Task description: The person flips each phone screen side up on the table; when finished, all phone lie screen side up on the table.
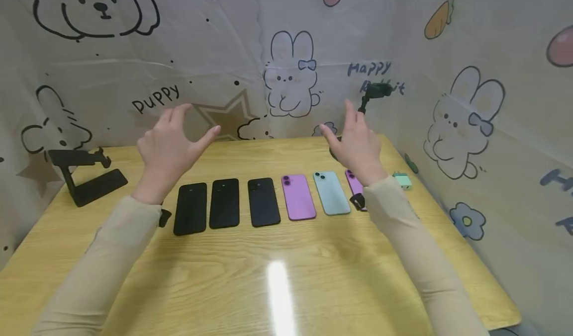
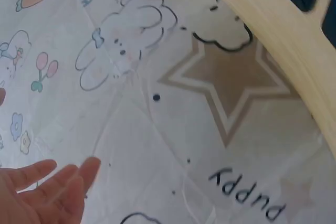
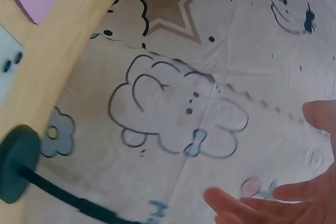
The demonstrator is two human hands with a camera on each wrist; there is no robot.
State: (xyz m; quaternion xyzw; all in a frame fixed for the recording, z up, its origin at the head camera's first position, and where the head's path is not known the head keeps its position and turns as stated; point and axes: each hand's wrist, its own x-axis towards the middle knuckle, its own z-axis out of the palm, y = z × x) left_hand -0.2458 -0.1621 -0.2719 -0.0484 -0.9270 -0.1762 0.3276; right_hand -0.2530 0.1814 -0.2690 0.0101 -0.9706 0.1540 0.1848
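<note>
Both hands are raised above the table, holding nothing. In the head view the left hand (image 1: 169,144) is over the back left, thumb spread from its fingers; the left wrist view shows its fingers (image 2: 68,184) extended. The right hand (image 1: 358,144) is held up at the right, thumb apart, and its fingers (image 3: 262,203) show in the right wrist view. Below them lies a row of phones: a black phone (image 1: 190,209), another black phone (image 1: 225,204), a dark phone (image 1: 264,203), a purple phone (image 1: 299,197), a light blue phone (image 1: 332,193) and a second purple phone (image 1: 353,183), partly hidden by the right arm.
A black stand (image 1: 96,188) is at the table's left. Behind the right hand stands a dark green holder (image 1: 378,90), its round base (image 3: 18,163) on the table. A mint-green charger (image 1: 403,180) lies near the right edge. A printed cloth (image 1: 215,52) hangs behind the table (image 1: 224,286).
</note>
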